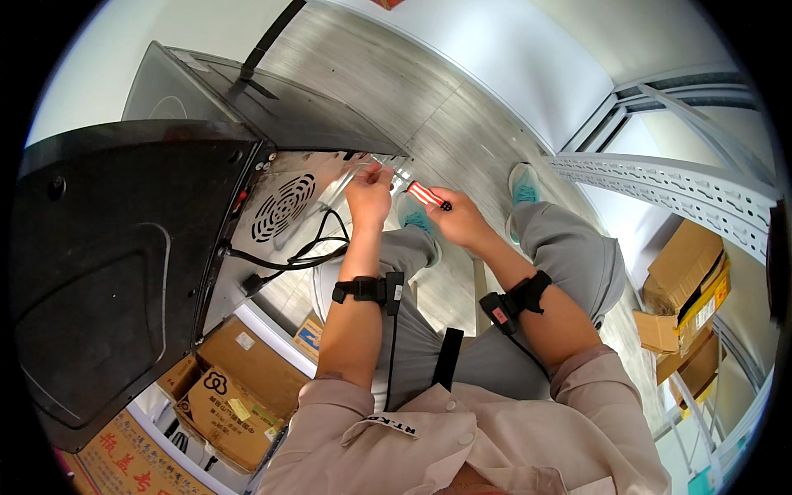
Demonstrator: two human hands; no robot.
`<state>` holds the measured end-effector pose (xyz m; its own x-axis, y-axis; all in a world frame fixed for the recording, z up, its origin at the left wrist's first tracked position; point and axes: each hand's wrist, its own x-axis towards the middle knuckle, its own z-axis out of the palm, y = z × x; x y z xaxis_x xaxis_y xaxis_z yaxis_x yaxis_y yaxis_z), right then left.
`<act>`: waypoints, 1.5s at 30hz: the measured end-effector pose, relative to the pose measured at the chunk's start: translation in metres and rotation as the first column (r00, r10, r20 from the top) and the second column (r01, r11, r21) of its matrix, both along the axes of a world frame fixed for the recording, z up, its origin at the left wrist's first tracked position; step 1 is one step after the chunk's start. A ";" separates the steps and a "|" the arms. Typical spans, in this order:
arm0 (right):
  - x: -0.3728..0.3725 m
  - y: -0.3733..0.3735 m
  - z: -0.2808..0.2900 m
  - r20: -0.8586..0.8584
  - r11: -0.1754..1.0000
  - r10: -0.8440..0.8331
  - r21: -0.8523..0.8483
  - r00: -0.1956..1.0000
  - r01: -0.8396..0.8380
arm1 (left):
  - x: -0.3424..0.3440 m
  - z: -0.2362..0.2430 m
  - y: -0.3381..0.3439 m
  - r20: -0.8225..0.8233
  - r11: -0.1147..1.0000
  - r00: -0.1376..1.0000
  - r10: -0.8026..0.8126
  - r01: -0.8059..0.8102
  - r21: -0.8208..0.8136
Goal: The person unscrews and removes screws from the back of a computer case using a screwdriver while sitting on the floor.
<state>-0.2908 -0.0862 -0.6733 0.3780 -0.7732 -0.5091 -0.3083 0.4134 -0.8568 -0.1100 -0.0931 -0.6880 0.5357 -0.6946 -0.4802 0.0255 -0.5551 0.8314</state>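
Note:
My right hand (464,221) is closed around the red-and-white striped handle of a screwdriver (424,195). The screwdriver's shaft points up and left toward the edge of a silvery metal panel on a black appliance. My left hand (369,200) is at that edge, its fingers pinched together close to the shaft's end. What they hold, if anything, is too small to make out. Beside my left hand the metal panel (257,177) has a round slotted vent (283,208). A black power cord (313,252) loops out of the appliance below the vent.
A large black cover (99,264) fills the left side. Cardboard boxes (227,404) stand at the lower left. On the right are a white perforated metal rack (668,186) and an opened carton (685,272). My legs and shoes straddle the wood-patterned floor (458,124).

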 end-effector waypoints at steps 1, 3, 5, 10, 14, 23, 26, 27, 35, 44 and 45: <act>0.000 0.001 -0.004 0.010 1.000 -0.021 -0.015 1.000 0.021 | -0.001 0.003 -0.001 -0.045 0.999 0.998 -0.035 0.037 0.035; 0.000 0.002 -0.012 0.032 0.997 -0.063 -0.044 0.998 0.064 | -0.005 0.010 -0.001 -0.126 0.993 0.988 -0.085 0.095 0.073; 0.000 0.002 -0.012 0.052 0.998 -0.043 -0.033 0.998 0.044 | -0.008 0.012 0.000 -0.191 0.989 0.975 -0.111 0.128 0.078; -0.001 0.006 -0.008 0.067 0.979 -0.122 0.171 0.990 0.109 | -0.006 0.012 0.002 -0.186 0.982 0.970 -0.158 0.174 0.074; -0.008 -0.007 0.012 0.186 0.777 -0.283 0.619 0.941 0.111 | -0.003 0.018 0.002 -0.066 0.974 0.978 -0.198 0.204 0.100; 0.000 0.015 0.011 -0.013 0.874 -0.375 0.328 0.927 0.358 | -0.007 0.007 0.000 0.108 0.982 0.978 -0.178 0.170 0.076; -0.004 0.013 0.010 0.083 0.809 -0.447 0.462 0.891 0.363 | -0.010 0.007 -0.002 0.143 0.982 0.975 -0.171 0.156 0.108; -0.008 0.010 0.010 0.096 0.776 -0.457 0.530 0.884 0.343 | -0.012 0.007 -0.003 0.109 0.983 0.979 -0.173 0.164 0.088; -0.014 0.005 0.014 0.136 0.769 -0.364 0.602 0.921 0.215 | -0.012 0.008 0.000 -0.349 0.992 0.933 -0.084 0.110 0.054; -0.002 0.019 -0.002 -0.073 0.808 -0.425 0.418 0.902 0.414 | -0.015 0.007 -0.003 -0.017 0.976 0.984 -0.177 0.177 0.123; -0.006 0.015 0.002 -0.088 0.790 -0.396 0.475 0.914 0.388 | -0.015 0.008 -0.003 -0.010 0.973 0.982 -0.188 0.188 0.132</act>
<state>-0.2972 -0.0715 -0.6713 0.1057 -0.5222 -0.8463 -0.0205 0.8497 -0.5268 -0.1245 -0.0963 -0.6797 0.4030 -0.7138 -0.5728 -0.0919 -0.6543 0.7507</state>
